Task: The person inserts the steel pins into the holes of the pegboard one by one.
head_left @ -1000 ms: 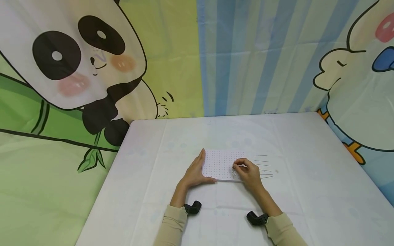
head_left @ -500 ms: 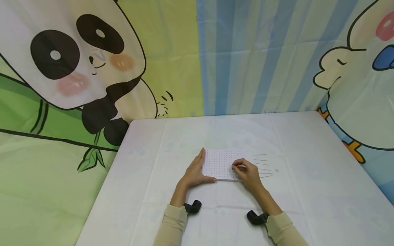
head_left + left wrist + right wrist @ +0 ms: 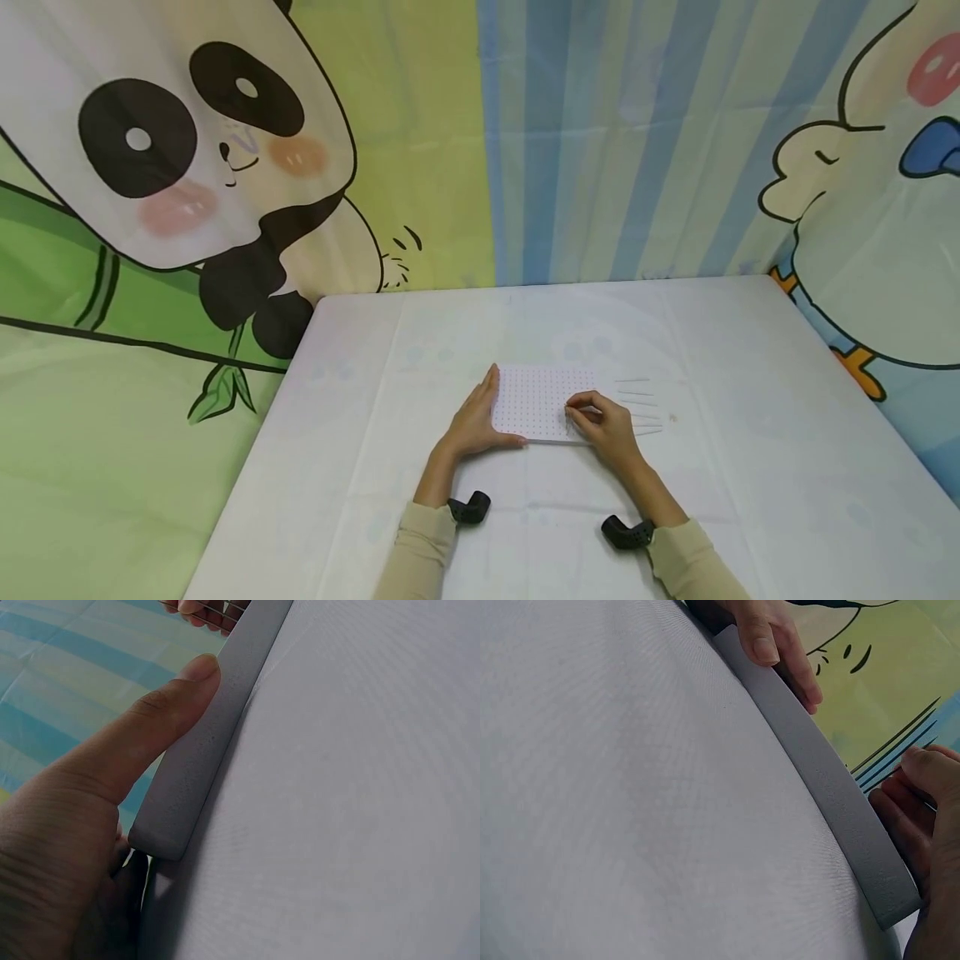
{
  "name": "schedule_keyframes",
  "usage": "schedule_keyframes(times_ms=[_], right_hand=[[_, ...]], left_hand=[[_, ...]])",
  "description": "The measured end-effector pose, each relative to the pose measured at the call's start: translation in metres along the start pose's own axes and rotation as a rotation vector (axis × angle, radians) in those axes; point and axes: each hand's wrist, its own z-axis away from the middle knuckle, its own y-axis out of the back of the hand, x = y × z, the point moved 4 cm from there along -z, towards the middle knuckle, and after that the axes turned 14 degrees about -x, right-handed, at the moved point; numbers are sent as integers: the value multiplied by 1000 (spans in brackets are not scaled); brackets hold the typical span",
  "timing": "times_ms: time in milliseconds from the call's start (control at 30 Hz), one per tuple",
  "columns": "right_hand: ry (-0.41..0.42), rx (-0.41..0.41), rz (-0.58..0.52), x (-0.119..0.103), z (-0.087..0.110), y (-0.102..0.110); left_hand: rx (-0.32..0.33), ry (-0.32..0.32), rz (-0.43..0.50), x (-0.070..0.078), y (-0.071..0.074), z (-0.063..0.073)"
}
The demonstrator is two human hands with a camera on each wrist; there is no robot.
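Note:
A white board (image 3: 532, 400) with a grid of small dark dots lies on the table. My left hand (image 3: 476, 421) rests against its near left corner, fingers straight along the left side and thumb (image 3: 199, 671) pressed to the front edge. Over the board's right part, my right hand (image 3: 606, 427) pinches a thin metal rod (image 3: 889, 775) between thumb and forefinger. Beside it, several similar thin rods (image 3: 897, 735) stand upright from the board, slightly slanted in the right wrist view. The lower end of the pinched rod is hidden behind the board's edge there.
Several loose thin rods (image 3: 633, 381) lie side by side on the white-covered table (image 3: 420, 350), just right of the board. Black devices (image 3: 470, 507) are strapped to both wrists. A printed cloth (image 3: 420, 142) with cartoon animals hangs behind the table.
My right hand has shifted very slightly left and down over the board, still pinching the thin rod. The left hand stays at the board's corner, and the loose rods have not moved.

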Motion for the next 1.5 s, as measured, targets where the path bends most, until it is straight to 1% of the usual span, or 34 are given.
schedule_keyframes(times_ms=[133, 333, 433, 567, 700, 833, 933, 1000, 1100, 1200, 1367, 1433, 1500], right_hand=[[-11, 2, -22, 3, 4, -1], [-23, 3, -63, 4, 6, 0], [-42, 25, -96, 4, 7, 4], [-88, 59, -106, 5, 11, 12], [-104, 81, -77, 4, 19, 25], [-99, 105, -40, 5, 28, 41], [-90, 119, -29, 11, 36, 53], [-82, 125, -31, 20, 43, 60], [-74, 120, -13, 32, 53, 69], [-94, 98, 11, 41, 62, 75], [-146, 57, 40, 49, 68, 79], [-154, 49, 55, 50, 69, 79], [-144, 46, 69, 49, 69, 80]], left_hand=[[1, 7, -9, -1, -3, 2], [7, 0, -6, -1, -4, 2], [6, 0, -4, -1, -4, 2], [4, -4, -2, 0, -4, 3], [1, -13, -1, 1, -5, 3], [4, -15, -6, 0, -5, 2], [-1, -4, -10, -1, -5, 1], [-5, -1, -5, -1, -5, 1], [-6, -2, 0, -1, -4, 1], [-3, -9, 0, 0, -3, 1], [6, -11, 6, 1, -1, 2], [10, -10, 6, 1, 0, 2], [13, -14, 3, 1, 0, 2]])
